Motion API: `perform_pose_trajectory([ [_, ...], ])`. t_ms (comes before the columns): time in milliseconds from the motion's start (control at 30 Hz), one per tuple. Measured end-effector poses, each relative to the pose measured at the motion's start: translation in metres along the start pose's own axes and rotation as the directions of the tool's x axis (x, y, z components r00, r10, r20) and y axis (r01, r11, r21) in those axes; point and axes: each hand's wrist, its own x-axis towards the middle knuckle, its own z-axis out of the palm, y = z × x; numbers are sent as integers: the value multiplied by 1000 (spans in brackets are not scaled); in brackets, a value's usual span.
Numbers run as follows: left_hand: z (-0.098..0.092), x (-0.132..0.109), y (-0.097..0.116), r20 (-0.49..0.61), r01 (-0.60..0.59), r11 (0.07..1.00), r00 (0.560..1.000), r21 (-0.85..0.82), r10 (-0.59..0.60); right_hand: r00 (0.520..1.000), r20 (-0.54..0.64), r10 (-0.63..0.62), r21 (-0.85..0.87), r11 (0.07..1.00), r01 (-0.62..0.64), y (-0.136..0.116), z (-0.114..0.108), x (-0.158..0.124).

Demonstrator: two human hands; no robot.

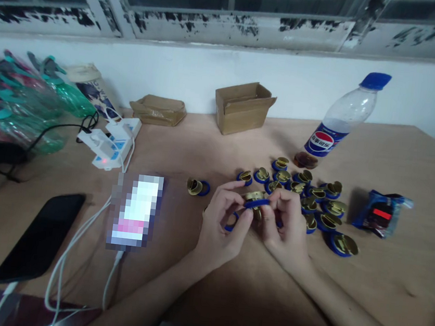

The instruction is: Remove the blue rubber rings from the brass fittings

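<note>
Between my two hands is a round gold metal piece with a blue ring [257,203] around its rim, lifted a little off the table. My left hand [220,226] pinches its left side between thumb and fingers. On the opposite side, the thumb and fingers of my right hand [287,231] grip the rim. A blue ring [231,221] shows within the curve of my left hand; what it rests on is partly hidden. Several similar gold pieces with blue rings [329,221] lie beyond and right of my hands. Another gold piece [194,186] lies tilted to the left, touching a blue ring [205,188].
A cola bottle [327,128] stands behind the pieces, with a small plastic packet [381,214] to the right. An open cardboard box [243,111] and brown packet [158,110] sit near the wall. Leftward are two phones [42,237], white cables, a power strip [115,143] and plastic-wrapped items [21,93].
</note>
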Motion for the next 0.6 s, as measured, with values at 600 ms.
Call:
perform_pose_trajectory([
  [600, -25, 26, 3, 120, 344, 890, 939, -298, -323, 954, 140, -267, -221, 930, 293, 3, -3, -1],
])
